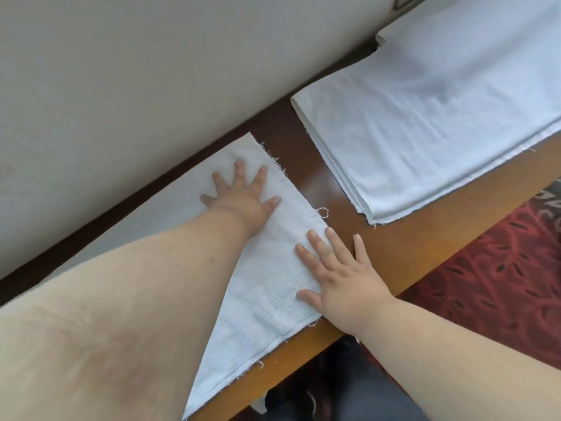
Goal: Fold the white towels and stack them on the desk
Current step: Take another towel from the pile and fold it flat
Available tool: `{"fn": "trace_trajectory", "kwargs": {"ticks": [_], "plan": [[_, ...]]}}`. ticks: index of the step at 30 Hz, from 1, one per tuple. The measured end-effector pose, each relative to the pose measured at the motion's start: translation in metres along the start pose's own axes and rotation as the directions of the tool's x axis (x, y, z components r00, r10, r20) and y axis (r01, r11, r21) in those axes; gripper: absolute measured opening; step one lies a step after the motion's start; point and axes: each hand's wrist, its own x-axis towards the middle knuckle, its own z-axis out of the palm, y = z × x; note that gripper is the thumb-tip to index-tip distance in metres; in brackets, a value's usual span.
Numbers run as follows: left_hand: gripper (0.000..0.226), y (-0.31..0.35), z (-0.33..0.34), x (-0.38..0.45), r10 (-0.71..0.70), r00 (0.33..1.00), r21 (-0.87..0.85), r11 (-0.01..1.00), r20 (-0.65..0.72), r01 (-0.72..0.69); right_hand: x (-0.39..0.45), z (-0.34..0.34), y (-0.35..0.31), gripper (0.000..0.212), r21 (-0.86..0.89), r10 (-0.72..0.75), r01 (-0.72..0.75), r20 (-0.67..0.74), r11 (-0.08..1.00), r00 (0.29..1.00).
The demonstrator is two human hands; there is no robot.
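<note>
A white towel (267,284) with frayed edges lies flat on the brown wooden desk (403,250), running along the wall. My left hand (243,196) presses flat on its far part with fingers spread. My right hand (340,271) lies flat on the towel's near right edge, fingers straight, its outer fingers reaching onto the bare wood. My left forearm covers much of the towel's left side. A stack of folded white towels (425,123) sits further right on the desk, apart from both hands.
A pale wall (151,71) runs right behind the desk. The desk's front edge crosses the lower right, with red patterned carpet (501,268) beyond it. Dark trousers (349,390) show below the edge.
</note>
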Motion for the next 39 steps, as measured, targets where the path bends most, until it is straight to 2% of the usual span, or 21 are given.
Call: {"fn": "trace_trajectory", "kwargs": {"ticks": [3,6,9,11,13,16,19,22,24,26,29,31,33,37,39], "plan": [[0.072,0.011,-0.005,0.011,0.012,1.000,0.012,1.000,0.009,-0.012,0.002,-0.006,0.017,0.076,-0.010,0.013,-0.013,0.022,1.000,1.000],[0.072,0.005,-0.012,0.013,0.072,0.997,-0.071,0.995,0.022,-0.070,0.005,-0.014,0.027,0.076,0.001,0.010,-0.010,0.062,1.000,0.998],[0.071,-0.024,0.001,-0.011,0.159,0.982,-0.197,0.964,-0.099,-0.176,0.007,-0.017,0.026,0.077,0.007,0.021,-0.022,0.124,1.000,0.992],[0.071,-0.047,0.022,-0.034,0.133,0.973,-0.148,0.976,-0.188,-0.162,0.010,-0.021,0.024,0.077,-0.008,0.046,-0.045,0.162,0.999,0.986],[0.070,-0.068,0.040,-0.055,0.098,0.975,-0.061,0.992,-0.199,-0.112,0.011,-0.024,0.021,0.078,-0.032,0.078,-0.073,0.200,0.997,0.977],[0.068,-0.102,0.059,-0.080,0.050,0.982,-0.067,0.996,-0.180,-0.063,0.013,-0.032,0.009,0.085,-0.062,0.159,-0.149,0.236,0.987,0.959],[0.068,-0.143,0.076,-0.108,0.057,0.985,-0.082,0.994,-0.162,-0.072,0.022,-0.052,-0.022,0.090,-0.122,0.309,-0.287,0.241,0.950,0.920],[0.068,-0.186,0.090,-0.136,0.048,0.986,-0.060,0.996,-0.158,-0.058,0.030,-0.070,-0.083,0.081,-0.163,0.413,-0.386,0.193,0.908,0.890],[0.068,-0.216,0.098,-0.153,0.017,0.990,-0.072,0.997,-0.142,-0.027,0.030,-0.069,-0.140,0.073,-0.057,0.290,-0.285,0.122,0.957,0.949],[0.069,-0.246,0.106,-0.168,-0.027,0.992,-0.089,0.996,-0.121,0.016,0.027,-0.059,-0.203,0.068,0.058,0.059,-0.063,0.070,0.996,0.996],[0.071,-0.294,0.116,-0.180,-0.137,0.985,-0.136,0.983,-0.106,0.123,0.022,-0.035,-0.284,0.071,0.100,-0.182,0.168,0.161,0.981,0.970],[0.074,-0.323,0.122,-0.183,-0.237,0.969,-0.199,0.955,-0.071,0.219,0.019,-0.018,-0.314,0.076,0.049,-0.210,0.205,0.278,0.978,0.937],[0.076,-0.345,0.126,-0.180,-0.269,0.963,-0.237,0.935,0.006,0.262,0.018,-0.005,-0.328,0.086,-0.040,-0.186,0.215,0.368,0.976,0.911],[0.079,-0.369,0.125,-0.159,-0.222,0.974,-0.179,0.957,0.048,0.228,0.024,-0.001,-0.337,0.094,-0.097,-0.152,0.209,0.414,0.973,0.898],[0.080,-0.372,0.117,-0.151,-0.250,0.965,-0.191,0.947,0.078,0.260,0.030,-0.006,-0.342,0.094,-0.086,-0.155,0.209,0.420,0.974,0.894]]}}
